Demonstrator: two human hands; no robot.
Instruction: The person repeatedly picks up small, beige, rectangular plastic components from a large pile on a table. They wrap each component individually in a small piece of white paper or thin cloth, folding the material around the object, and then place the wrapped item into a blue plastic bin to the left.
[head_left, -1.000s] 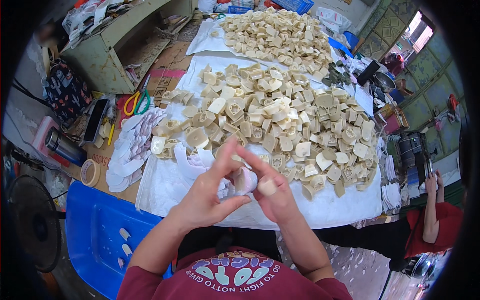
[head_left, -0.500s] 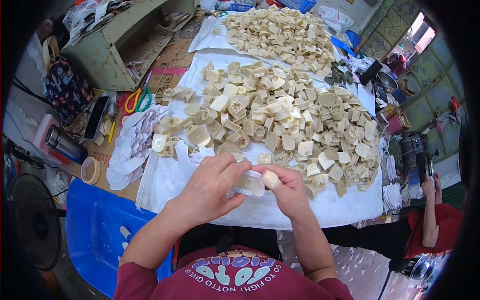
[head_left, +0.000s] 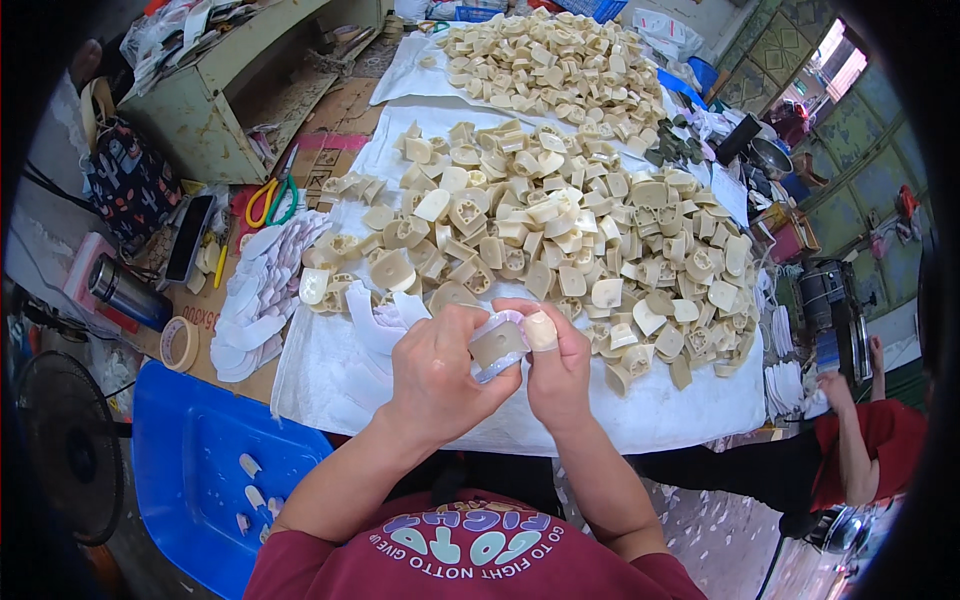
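Observation:
Between my two hands is a beige plastic shoe heel [head_left: 497, 346], its flat face with a small hole turned up. A pale, shiny strip of covering [head_left: 511, 318] curves around its edge. My left hand [head_left: 436, 368] grips the heel from the left, fingers curled and thumb along the lower edge. My right hand [head_left: 558, 372] pinches the strip against the heel's right side; a beige cover wraps its thumb. Just beyond my left hand, white cut-out pieces [head_left: 372, 318] lie on the white cloth. A large pile of bare beige heels [head_left: 560, 215] spreads past both hands.
A blue tub [head_left: 165, 440] at lower left holds several covered heels. Left of the cloth lie stacked white cut-outs [head_left: 255, 300], scissors [head_left: 272, 200], a tape roll [head_left: 180, 343] and a thermos [head_left: 128, 290]. A fan [head_left: 68, 460] stands at far left. Another person [head_left: 860, 450] works at right.
The heel has turned in my hands, so its flat face shows broader. Both hands have come closer together. My left forearm has shifted right, uncovering more heels in the tub. The other person's hand moved.

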